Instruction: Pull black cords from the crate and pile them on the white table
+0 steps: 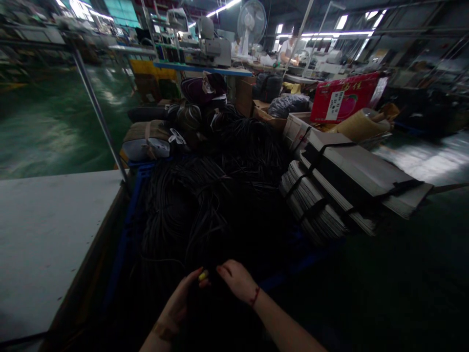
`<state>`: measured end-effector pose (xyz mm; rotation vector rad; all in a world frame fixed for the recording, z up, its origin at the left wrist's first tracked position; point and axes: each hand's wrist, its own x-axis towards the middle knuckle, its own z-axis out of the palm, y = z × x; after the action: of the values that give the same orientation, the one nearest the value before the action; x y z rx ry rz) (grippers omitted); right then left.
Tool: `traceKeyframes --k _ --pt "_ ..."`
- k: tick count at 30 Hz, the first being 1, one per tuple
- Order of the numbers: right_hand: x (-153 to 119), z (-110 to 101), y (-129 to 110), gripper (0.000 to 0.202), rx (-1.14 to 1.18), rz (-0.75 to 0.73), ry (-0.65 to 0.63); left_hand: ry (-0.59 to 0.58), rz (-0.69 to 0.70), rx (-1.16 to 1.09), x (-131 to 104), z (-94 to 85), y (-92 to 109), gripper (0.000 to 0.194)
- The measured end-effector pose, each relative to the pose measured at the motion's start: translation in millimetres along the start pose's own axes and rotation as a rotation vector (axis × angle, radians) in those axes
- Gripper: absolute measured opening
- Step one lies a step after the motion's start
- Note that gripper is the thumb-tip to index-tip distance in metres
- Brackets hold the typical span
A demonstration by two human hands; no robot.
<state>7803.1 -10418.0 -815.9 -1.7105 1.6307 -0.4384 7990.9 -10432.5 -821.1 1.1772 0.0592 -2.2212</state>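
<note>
Left hand (179, 298): was part-curled, a yellow patch (202, 276) at its fingers; grasp indiscernible.
Right hand (239, 282): curled nearby; grasp indiscernible.
Black cords (183, 195): lay coiled beyond both.

Two bare hands at six o'clock, the left hand (181, 296) with a yellow spot at its fingers (202, 282), the right hand (237, 281) just beside it; whatever lies between is too dark to tell. Black cords (183, 195) fill the centre. Table (47, 234) at eight, strapped stack (362, 166) at three, fan (251, 22) at twelve.
</note>
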Motion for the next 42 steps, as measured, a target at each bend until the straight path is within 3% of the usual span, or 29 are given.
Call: traceKeyframes --k 3,6,10,14,17,19,22,25,28,31,34,36,38,42 --pt "42.6 2.3 34.7 0.031 -0.074 0.207 0.299 -0.053 0.024 0.004 -6.6 2.9 4.8 0.009" --pt "67.6 14.5 57.4 0.029 -0.249 0.298 0.324 -0.060 0.040 0.040 -9.9 2.7 7.4 0.008" --pt "69.0 18.6 67.3 0.015 -0.363 0.225 0.349 -0.062 0.045 0.095 -5.5 -2.2 7.2 0.008" --pt "61.1 -0.8 60.8 0.015 -0.214 0.078 0.401 0.035 0.028 0.116 1.6 -5.1 5.0 0.012" --pt "54.7 -14.7 42.3 0.022 0.010 0.026 0.336 0.048 0.016 0.080 4.6 -2.7 1.3 0.012" --pt "43.8 -15.2 23.5 0.030 0.090 0.039 0.286 -0.049 0.034 0.033 5.1 0.0 -1.8 0.018" --pt "11.7 0.4 -6.5 0.036 -0.002 0.036 0.201 -0.180 0.034 -0.022 3.9 2.7 -5.3 0.026" --pt "-24.7 20.1 -23.1 0.030 -0.179 -0.016 0.037 -0.163 -0.078 -0.053 2.8 1.1 -5.5 0.024" --pt "-33.1 20.1 -14.5 0.032 -0.176 -0.036 -0.145 -0.056 -0.101 -0.049 2.7 -2.9 -3.0 0.016" --pt "-0.8 4.1 11.1 0.048 -0.049 0.050 -0.105 -0.006 -0.043 0.004 1.0 -4.3 -0.3 0.009" --pt "47.6 -3.1 35.0 0.024 -0.103 0.150 0.115 -0.085 -0.017 0.044 -3.9 -0.5 1.4 0.009" --pt "72.2 1.8 45.1 0.033 -0.222 0.245 0.240 -0.092 0.000 0.064 -7.4 3.8 1.8 0.009" --pt "85.6 10.0 51.8 0.040 -0.332 0.339 0.324 -0.070 0.008 0.082 -9.5 7.7 1.9 0.009" --pt "86.3 15.9 64.0 0.022 -0.392 0.340 0.322 -0.034 0.020 0.113 -5.7 8.8 1.6 0.010"
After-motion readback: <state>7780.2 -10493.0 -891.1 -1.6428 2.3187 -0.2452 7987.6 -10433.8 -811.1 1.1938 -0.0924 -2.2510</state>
